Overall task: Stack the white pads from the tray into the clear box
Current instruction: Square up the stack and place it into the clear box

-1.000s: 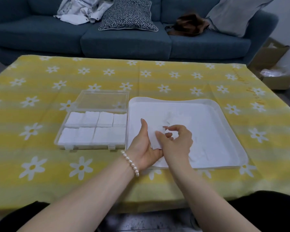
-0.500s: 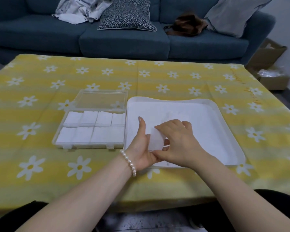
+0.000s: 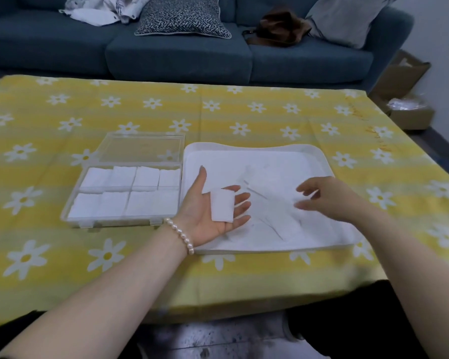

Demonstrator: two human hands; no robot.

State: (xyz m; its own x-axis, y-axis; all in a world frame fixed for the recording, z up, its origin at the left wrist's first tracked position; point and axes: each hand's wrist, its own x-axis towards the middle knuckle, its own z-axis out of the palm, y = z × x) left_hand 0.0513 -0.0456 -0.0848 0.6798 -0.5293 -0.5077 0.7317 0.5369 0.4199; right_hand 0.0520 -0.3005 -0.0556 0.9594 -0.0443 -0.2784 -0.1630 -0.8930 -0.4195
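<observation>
My left hand (image 3: 205,213) lies palm up over the near left corner of the shallow white plastic tray (image 3: 324,161), fingers straight, carrying a small soft rectangular white pad (image 3: 221,205) flat across them; a pearl bracelet (image 3: 180,233) circles that wrist. My right hand (image 3: 327,196) hovers apart to the right, over the tray's middle, fingers loosely spread and holding nothing. More thin white pads (image 3: 270,203) lie flat in the tray, hard to tell apart. Left of it sits the clear hard plastic box (image 3: 74,216), lid swung open, with fluffy white pad stacks (image 3: 122,189) filling its two rows. A yellow daisy-print cloth (image 3: 62,255) covers the desk.
</observation>
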